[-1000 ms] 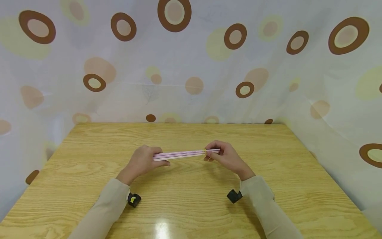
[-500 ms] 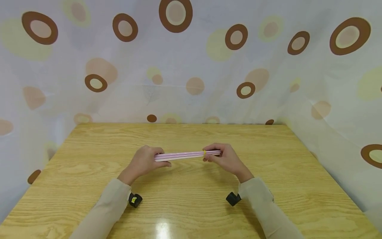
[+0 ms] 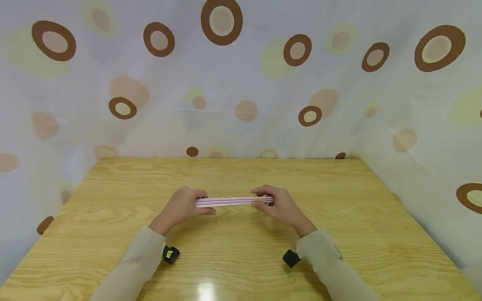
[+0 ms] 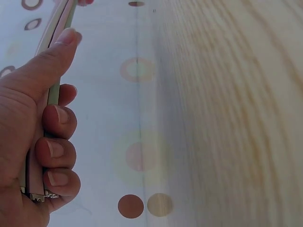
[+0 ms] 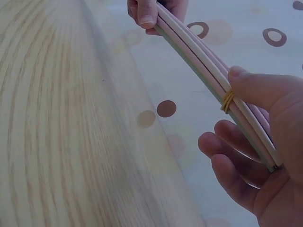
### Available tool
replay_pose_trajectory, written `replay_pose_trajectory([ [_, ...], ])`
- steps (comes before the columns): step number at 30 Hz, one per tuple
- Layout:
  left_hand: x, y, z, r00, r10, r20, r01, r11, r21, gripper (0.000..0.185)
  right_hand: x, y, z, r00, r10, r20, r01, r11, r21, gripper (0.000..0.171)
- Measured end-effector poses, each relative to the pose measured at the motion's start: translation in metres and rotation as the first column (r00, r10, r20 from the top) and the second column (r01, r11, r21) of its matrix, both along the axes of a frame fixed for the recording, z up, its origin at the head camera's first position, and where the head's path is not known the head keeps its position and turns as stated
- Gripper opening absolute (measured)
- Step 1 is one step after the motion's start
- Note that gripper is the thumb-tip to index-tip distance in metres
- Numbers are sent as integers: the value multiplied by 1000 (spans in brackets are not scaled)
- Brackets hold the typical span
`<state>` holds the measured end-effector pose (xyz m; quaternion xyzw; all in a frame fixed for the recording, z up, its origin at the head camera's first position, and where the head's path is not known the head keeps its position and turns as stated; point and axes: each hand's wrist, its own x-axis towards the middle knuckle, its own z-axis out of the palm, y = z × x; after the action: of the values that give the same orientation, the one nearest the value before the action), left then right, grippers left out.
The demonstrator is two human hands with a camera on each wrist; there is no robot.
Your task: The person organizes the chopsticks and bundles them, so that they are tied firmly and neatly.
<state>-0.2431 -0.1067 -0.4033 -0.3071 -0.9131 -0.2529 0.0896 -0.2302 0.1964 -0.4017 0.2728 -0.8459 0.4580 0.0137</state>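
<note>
Several slim chopsticks (image 3: 229, 201) in pink, white and pale green are bundled lengthwise and held level above the table. A yellow rubber band (image 5: 228, 100) is wound round them close to their right end. My left hand (image 3: 182, 206) grips the left end; in the left wrist view the fingers curl round the sticks (image 4: 60, 32), whose ends show patterned tips. At the band, my right hand (image 3: 280, 205) lies round the other end. Its thumb (image 5: 251, 87) touches the sticks just by the band, while the other fingers curve below them, partly apart from the bundle.
A wood-grain table (image 3: 226, 259) spreads under both hands. Behind and at the sides hangs a pale curtain (image 3: 169, 83) with brown and cream circles. Each wrist carries a small black camera (image 3: 171, 254) below the sleeve.
The band, with a loose strand by the right fingers a second ago, now sits snug round the chopsticks. My right hand has shifted slightly left, and its fingers have spread a little. The left grip stays.
</note>
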Motion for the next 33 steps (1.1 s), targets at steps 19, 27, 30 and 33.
replay_pose_trajectory([
  [19, 5, -5, 6, 998, 7, 56, -8, 1000, 18, 29, -4, -5, 3, 987, 20, -159, -17, 1000, 16, 20],
  [27, 5, 3, 1, 994, -37, 108, 33, 999, 33, 29, 1, -4, 5, 975, 46, -219, -15, 990, 139, 30],
  [30, 4, 4, 1, 994, -27, 108, 25, 999, 24, 29, 0, -1, 4, 978, 55, -202, -25, 989, 144, 32],
  [33, 3, 4, 3, 994, -12, 105, 10, 1000, 17, 29, -2, 2, 3, 984, 64, -167, -48, 994, 96, 24],
])
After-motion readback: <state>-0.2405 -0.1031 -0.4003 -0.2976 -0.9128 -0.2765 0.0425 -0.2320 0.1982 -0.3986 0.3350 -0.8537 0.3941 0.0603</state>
